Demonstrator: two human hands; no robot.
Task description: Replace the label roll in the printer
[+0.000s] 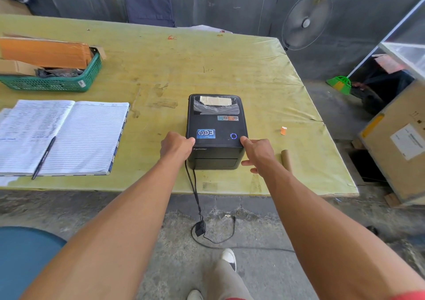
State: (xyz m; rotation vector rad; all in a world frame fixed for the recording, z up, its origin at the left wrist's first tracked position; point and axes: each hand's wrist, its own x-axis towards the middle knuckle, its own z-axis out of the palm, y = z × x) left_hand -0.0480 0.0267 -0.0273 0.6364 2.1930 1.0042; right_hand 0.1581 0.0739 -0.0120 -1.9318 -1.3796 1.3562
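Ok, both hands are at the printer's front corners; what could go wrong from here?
The black label printer sits near the front edge of the yellow-green table, and its black cable hangs to the floor by the person's white shoe; a snag might drag it off. The brown cardboard tube lies beside the right hand; it could get knocked and roll away.

I see the black printer (216, 125) on the bench (161, 69), lid down, its blue ring light on. My left hand (176, 146) grips the printer's near left corner. My right hand (258, 154) holds the near right corner, thumb on top. A bare cardboard tube (286, 159) lies just right of the printer. An open notebook (69, 136) with a pen (43, 158) on it lies to the printer's left. A cable (194, 189) hangs from the printer's front to the floor.
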